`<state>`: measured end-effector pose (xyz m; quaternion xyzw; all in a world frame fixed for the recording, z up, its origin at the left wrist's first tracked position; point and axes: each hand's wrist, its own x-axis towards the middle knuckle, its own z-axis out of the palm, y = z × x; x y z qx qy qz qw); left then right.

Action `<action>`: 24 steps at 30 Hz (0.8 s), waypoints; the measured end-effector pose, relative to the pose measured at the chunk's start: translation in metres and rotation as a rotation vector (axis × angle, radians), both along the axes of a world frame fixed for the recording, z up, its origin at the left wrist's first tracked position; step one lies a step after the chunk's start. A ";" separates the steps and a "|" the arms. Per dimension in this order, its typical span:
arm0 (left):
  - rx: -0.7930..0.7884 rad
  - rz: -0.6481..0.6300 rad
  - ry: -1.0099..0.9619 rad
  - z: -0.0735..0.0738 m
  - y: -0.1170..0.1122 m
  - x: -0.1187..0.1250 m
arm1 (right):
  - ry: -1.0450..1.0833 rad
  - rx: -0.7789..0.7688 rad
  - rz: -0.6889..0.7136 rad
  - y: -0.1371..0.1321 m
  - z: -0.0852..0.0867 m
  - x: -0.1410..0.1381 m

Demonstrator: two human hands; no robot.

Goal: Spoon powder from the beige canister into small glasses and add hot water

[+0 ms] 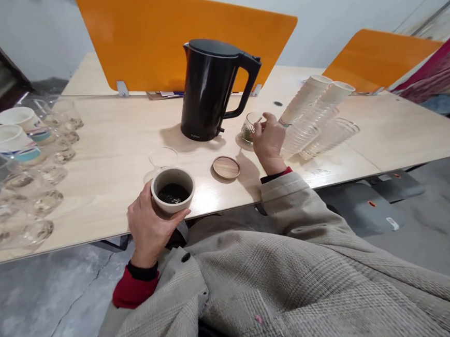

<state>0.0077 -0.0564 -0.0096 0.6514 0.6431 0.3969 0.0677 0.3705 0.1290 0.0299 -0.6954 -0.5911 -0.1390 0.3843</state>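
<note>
My left hand (149, 227) is wrapped round a pale cup (167, 207) at the table's front edge. Dark, glossy contents show inside the cup. At the small glass jar (247, 129), my right hand (270, 140) has its fingers bent in a pinch by the rim. Greenish matter lies in the jar. What the pinching fingers hold, if anything, is too small to make out. Between the hands a round wooden lid (226, 168) rests flat on the table. Just behind the pale cup is a clear, round plastic cup (163, 156), partly hidden.
A black electric kettle (207, 92) stands behind the lid, before an orange divider (140, 37). Stacked paper and plastic cups (314, 112) lean close to my right hand. Several clear cups (44, 195) and two paper cups (6, 139) fill the table's left end.
</note>
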 end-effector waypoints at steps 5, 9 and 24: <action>0.019 -0.011 0.001 0.000 -0.001 0.002 | 0.108 0.024 0.118 -0.071 -0.009 -0.032; 0.045 -0.002 0.016 -0.002 -0.003 0.012 | -0.077 -0.200 0.409 -0.100 -0.029 -0.061; 0.150 -0.090 0.013 -0.011 -0.010 0.040 | 0.089 -0.091 0.754 -0.120 0.000 -0.094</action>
